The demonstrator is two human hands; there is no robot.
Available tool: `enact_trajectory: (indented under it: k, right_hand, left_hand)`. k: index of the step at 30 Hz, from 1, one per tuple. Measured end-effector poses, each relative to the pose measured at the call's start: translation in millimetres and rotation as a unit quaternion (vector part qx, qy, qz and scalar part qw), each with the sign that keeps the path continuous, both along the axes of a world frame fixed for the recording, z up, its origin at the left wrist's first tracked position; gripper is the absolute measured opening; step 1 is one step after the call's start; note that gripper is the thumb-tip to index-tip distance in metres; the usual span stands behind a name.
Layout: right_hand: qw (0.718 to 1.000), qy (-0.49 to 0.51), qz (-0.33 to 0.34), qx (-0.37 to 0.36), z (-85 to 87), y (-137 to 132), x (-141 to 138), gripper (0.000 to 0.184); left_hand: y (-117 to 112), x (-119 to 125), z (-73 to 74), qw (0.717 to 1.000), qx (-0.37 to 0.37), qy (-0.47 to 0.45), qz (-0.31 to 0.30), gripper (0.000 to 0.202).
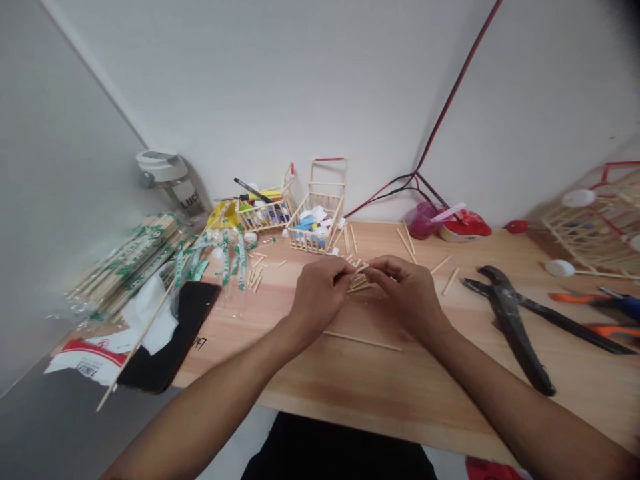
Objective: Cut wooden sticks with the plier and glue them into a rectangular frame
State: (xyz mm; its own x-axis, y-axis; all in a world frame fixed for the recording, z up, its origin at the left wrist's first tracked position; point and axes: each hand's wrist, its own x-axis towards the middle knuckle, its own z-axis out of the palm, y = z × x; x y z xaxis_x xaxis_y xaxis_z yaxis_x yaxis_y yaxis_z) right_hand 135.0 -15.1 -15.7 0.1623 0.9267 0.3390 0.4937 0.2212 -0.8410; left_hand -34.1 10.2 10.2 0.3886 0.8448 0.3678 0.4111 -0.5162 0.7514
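Observation:
My left hand (324,283) and my right hand (405,285) meet near the middle of the wooden table, fingers pinched. Between their fingertips is a short wooden stick (361,269), gripped from both sides. Under and behind the fingers lies a group of short cut sticks (359,287), partly hidden by the hands. A longer wooden stick (363,341) rests on the table just in front of them. Behind the hands stands a small cart made of sticks (320,220), filled with white and blue bottle caps.
Packed chopsticks (130,263), a black phone (170,337) and a lidded bottle (170,180) are at left. Beside the first cart is another stick cart (265,212). Large pliers (515,320), a red-filled dish (465,227) and a bigger stick frame (595,233) occupy the right.

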Motion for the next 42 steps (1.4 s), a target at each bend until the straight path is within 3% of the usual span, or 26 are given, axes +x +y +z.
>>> enact_trajectory:
  k: [20,42]
  right_hand:
    - [0.999,0.027,0.006,-0.016,4.6,-0.7,-0.2,0.014]
    - [0.999,0.033,0.013,0.013,4.0,-0.8,-1.3,0.011]
  left_hand:
    - [3.1,-0.7,3.0,0.998,-0.020,-0.060,0.006,0.011]
    - [5.3,-1.2,2.4,0.999,-0.012,-0.050,0.004,0.012]
